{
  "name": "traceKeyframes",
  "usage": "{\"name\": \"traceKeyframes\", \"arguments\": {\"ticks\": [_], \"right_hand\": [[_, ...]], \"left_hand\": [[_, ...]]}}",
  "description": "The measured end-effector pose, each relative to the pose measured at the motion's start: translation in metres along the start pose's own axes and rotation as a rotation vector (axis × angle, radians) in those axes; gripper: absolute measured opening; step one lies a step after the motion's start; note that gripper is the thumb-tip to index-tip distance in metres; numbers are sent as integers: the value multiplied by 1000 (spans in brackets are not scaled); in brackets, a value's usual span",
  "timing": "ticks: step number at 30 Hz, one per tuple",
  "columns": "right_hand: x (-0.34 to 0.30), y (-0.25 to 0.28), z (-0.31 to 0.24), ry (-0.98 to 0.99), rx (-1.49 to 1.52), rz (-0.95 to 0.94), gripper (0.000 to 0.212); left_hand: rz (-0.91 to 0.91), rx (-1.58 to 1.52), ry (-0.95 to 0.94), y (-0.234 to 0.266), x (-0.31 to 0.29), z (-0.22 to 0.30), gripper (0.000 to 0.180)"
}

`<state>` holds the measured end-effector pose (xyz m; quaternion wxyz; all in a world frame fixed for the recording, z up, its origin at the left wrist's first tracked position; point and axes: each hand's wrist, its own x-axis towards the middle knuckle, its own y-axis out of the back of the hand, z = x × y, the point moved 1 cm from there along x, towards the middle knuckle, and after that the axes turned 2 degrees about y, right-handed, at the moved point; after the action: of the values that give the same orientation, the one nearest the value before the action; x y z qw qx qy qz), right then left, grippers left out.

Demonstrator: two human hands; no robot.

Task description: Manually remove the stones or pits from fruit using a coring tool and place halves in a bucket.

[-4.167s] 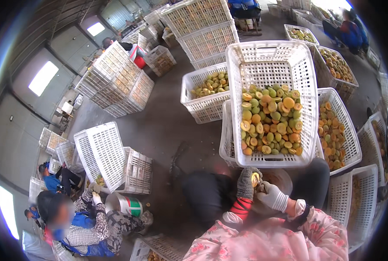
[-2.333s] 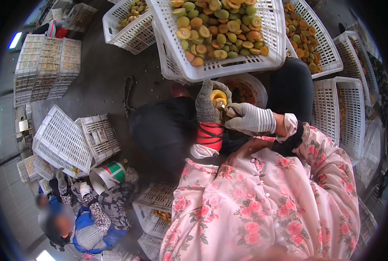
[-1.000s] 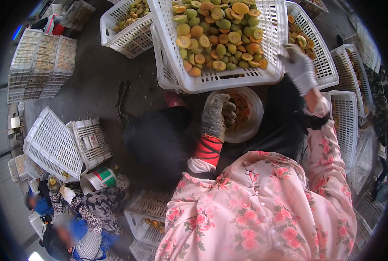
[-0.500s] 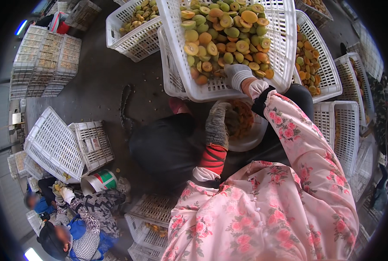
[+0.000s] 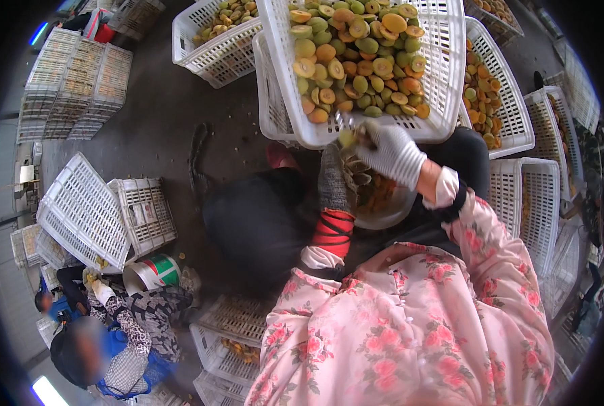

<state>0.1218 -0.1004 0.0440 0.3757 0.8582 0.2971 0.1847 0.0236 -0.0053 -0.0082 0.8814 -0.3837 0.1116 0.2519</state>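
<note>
A white plastic crate (image 5: 451,74) tilts toward me at the top, holding many apricot-like fruits (image 5: 359,64), green to orange, several cut in half. Just below its near edge is my right hand (image 5: 390,152) in a striped white glove. Its fingers are closed on a yellow-green fruit (image 5: 347,138), and a small shiny patch beside it is too blurred to name. My left hand (image 5: 336,179), in a grey knitted glove, is close under the right one, with its fingers partly hidden and blurred. Beneath both hands, a pale bucket (image 5: 390,218) between my legs contains orange fruit pieces (image 5: 379,193).
More fruit-filled crates stand at the right (image 5: 511,101) and upper left (image 5: 220,54). Stacked crates (image 5: 78,81) rise farther left, near an upturned crate (image 5: 85,213). At lower left sits a co-worker (image 5: 122,338) beside a white, green and red bucket (image 5: 154,273).
My right hand has come back out of the tilted crate, down and toward my left hand, with a fruit in its fingers. My left hand has stayed over the bucket.
</note>
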Motion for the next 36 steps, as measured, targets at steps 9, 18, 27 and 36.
{"name": "traceKeyframes", "arguments": {"ticks": [9, 18, 27, 36], "right_hand": [[-68, 28, -29, -7, -21, -216, 22], [-82, 19, -30, 20, -117, -153, 30], [-82, 1, -23, -78, -108, -306, 28], [-86, -1, -24, -78, 422, -436, 21]], "left_hand": [[80, -98, 98, -13, -17, 19, 44], [180, -163, 189, -19, -21, 19, 44], [-13, 188, -88, 3, -12, 7, 40], [-114, 242, -63, -12, -22, 25, 38]]}}
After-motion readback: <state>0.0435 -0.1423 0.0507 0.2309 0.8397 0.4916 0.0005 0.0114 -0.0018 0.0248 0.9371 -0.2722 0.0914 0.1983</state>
